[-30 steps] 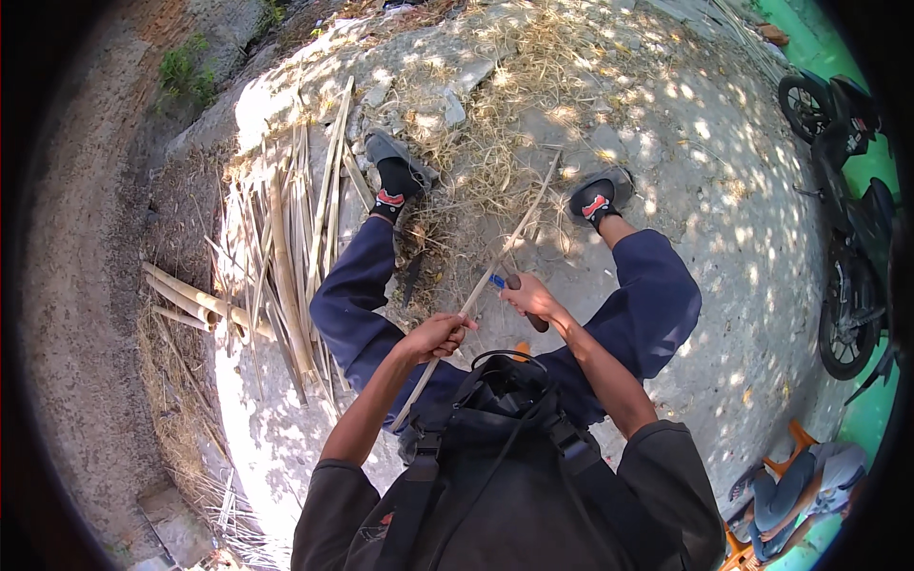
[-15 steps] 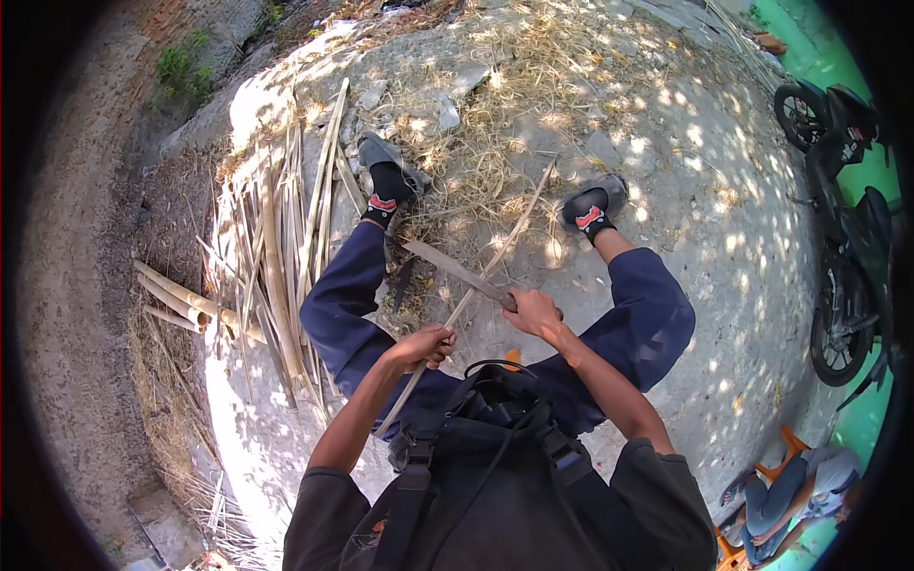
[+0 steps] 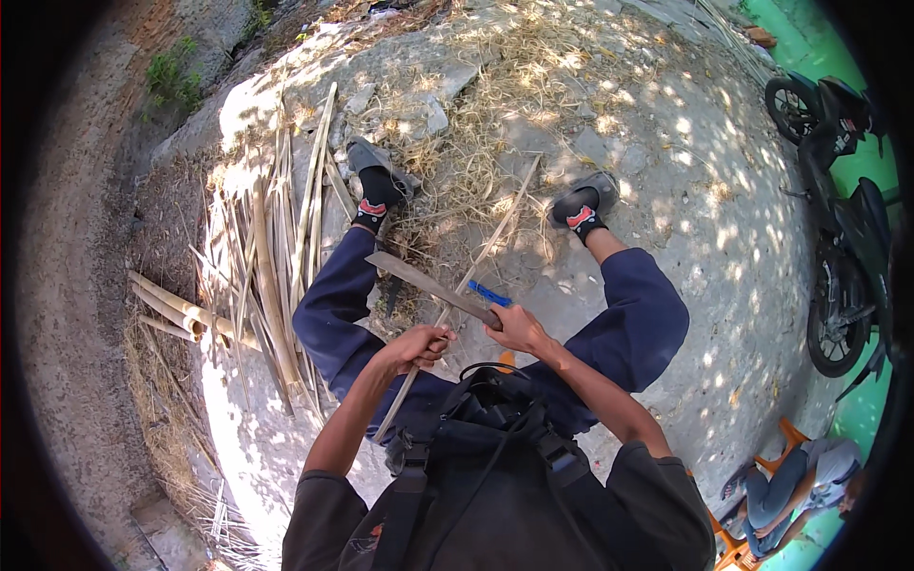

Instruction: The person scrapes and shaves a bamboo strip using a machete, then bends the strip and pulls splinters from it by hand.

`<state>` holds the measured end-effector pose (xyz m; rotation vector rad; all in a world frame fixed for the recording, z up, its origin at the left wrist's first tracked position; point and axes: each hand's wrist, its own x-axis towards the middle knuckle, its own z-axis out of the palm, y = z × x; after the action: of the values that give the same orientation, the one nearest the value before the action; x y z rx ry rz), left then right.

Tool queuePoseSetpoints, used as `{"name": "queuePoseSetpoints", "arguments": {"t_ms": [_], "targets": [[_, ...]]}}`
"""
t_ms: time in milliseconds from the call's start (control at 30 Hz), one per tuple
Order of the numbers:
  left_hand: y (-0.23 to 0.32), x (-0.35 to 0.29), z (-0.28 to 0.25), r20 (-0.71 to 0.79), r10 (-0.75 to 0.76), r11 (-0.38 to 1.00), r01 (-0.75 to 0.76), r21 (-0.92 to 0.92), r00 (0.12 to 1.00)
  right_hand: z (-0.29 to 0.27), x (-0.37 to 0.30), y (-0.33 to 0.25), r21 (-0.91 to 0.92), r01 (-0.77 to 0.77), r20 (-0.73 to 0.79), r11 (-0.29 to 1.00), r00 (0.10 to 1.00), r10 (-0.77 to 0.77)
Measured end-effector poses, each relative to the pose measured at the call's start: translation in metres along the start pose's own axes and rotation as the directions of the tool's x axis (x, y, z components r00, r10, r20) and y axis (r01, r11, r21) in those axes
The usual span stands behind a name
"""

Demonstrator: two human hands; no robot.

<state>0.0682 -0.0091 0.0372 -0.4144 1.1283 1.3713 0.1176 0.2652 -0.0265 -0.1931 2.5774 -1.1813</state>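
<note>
Knife [image 3: 419,277] across strip [image 3: 503,225], centre of frame.
Left hand [image 3: 422,347] clamped on strip, right hand [image 3: 519,329] closed around knife; knife crosses strip just above left hand, contact unclear. Advised: strip held firm, angle shallow, strokes away from left hand.

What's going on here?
A person is handling a long pale strip, apparently bamboo, with bare hands. The left hand grips the strip at the near part; the right hand holds a broad-bladed knife by its handle. The blade crosses over the strip in this view; whether it touches can't be told. A blue object shows just beyond the right hand. More strips and poles lie to the left, and someone else sits at lower right.
</note>
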Motion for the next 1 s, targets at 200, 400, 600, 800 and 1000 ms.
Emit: {"name": "queuePoseSetpoints", "arguments": {"t_ms": [200,400,600,800,1000], "targets": [[0.030,-0.053,0.018,0.016,0.022,0.994,-0.024,0.106,1.000,-0.003,0.009,-0.006,0.103,0.060,-0.138,0.993,0.989,-0.046],[0.026,-0.051,0.015,-0.038,0.059,0.997,-0.061,-0.039,0.998,-0.014,0.015,-0.019,0.079,0.114,-0.145,0.990,0.984,-0.102],[0.016,-0.034,0.014,-0.006,0.023,0.999,-0.023,0.024,1.000,-0.007,0.016,-0.013,-0.022,0.145,-0.147,0.989,0.978,-0.147],[0.003,-0.025,0.004,-0.135,0.040,0.998,-0.032,0.062,0.990,-0.007,0.012,0.000,0.020,-0.015,-0.055,1.000,0.998,0.016],[-0.010,-0.016,-0.007,-0.207,0.154,0.975,-0.115,0.192,0.966,-0.006,0.007,0.005,0.054,-0.025,-0.064,0.998,0.998,0.028]]}}
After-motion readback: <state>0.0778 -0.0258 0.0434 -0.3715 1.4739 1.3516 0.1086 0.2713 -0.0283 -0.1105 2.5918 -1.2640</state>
